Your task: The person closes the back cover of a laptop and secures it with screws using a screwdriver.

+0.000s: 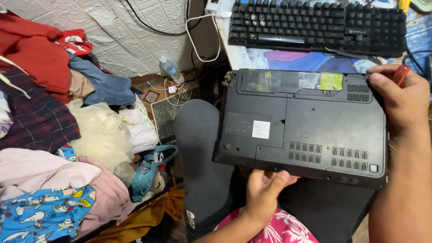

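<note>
Left hand (265, 189) grips upturned laptop (301, 121); right hand (398, 96) clutches red-handled tool (400, 74).

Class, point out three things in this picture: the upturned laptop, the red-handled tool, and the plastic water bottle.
laptop (310, 126), head view, on the middle of its black underside.
red-handled tool (401, 73), head view, on the handle showing above the right hand (400, 101).
water bottle (170, 69), head view, on its clear body.
</note>
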